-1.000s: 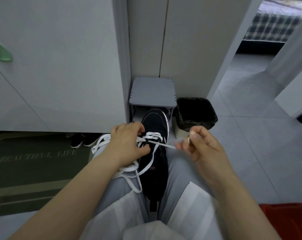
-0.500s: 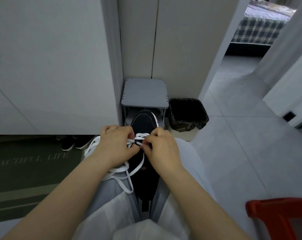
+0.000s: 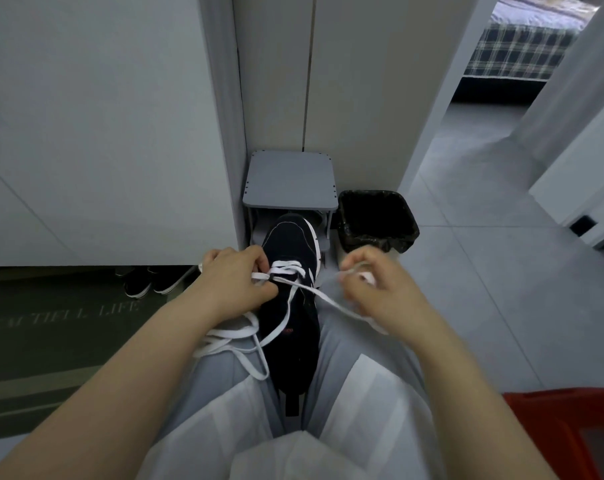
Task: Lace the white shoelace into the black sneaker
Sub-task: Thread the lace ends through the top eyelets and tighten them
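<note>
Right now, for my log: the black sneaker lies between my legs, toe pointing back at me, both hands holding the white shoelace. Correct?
Only the toe is wrong: the head view shows the black sneaker pointing away, toward the grey stool. The left hand and right hand hold the white shoelace.

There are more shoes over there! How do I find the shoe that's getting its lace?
Find the small grey stool against the wall. Just in front of it, the black sneaker lies between the person's legs. Unlike the dark shoes by the green mat, it has a white shoelace crossing it.
</note>
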The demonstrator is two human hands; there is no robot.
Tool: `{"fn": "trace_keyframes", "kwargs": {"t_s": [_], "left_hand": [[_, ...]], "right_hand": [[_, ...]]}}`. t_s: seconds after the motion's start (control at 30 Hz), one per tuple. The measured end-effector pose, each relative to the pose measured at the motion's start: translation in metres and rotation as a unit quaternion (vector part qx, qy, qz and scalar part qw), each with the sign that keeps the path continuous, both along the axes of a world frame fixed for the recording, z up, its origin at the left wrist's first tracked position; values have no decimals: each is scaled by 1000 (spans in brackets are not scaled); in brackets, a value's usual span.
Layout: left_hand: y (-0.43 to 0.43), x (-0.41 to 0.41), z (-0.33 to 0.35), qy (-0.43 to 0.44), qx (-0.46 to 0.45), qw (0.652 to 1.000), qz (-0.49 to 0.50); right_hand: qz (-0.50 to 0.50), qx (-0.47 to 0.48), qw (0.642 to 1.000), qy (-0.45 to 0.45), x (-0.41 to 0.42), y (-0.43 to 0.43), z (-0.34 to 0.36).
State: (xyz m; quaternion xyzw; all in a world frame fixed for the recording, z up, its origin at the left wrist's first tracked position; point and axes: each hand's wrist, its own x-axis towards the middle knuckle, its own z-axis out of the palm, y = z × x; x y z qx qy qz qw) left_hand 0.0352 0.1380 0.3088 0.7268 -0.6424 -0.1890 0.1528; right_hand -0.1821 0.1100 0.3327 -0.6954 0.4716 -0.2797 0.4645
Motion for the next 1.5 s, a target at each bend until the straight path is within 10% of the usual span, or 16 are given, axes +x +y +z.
{"fn": "trace_keyframes", "kwargs": {"t_s": [0.27, 0.43, 0.53, 0.67, 1.0, 1.13, 1.37, 1.5], "left_hand": [[7, 8, 9, 35, -1, 999, -22], [-3, 6, 3, 51, -50, 997, -5], [-6, 6, 1, 117, -28, 993, -10], [-9, 7, 3, 147, -10, 989, -19], [-8, -1, 1, 54, -29, 998, -13], [-10, -10, -3, -27, -75, 997, -5], [-14, -18, -6, 10, -142, 990, 7], [-8, -8, 2, -3, -142, 989, -29]], "right_hand": [[34, -258, 938, 230, 60, 0, -35], [-31, -88, 994, -61, 49, 4, -22], [-18, 86, 951, -297, 36, 10, -10], [11, 149, 911, -385, 23, 15, -11], [-76, 77, 973, -204, 20, 20, 1], [-36, 31, 999, 5, 19, 18, -10], [13, -193, 947, 257, 60, 3, -25], [11, -209, 955, 211, 65, -1, -30]]}}
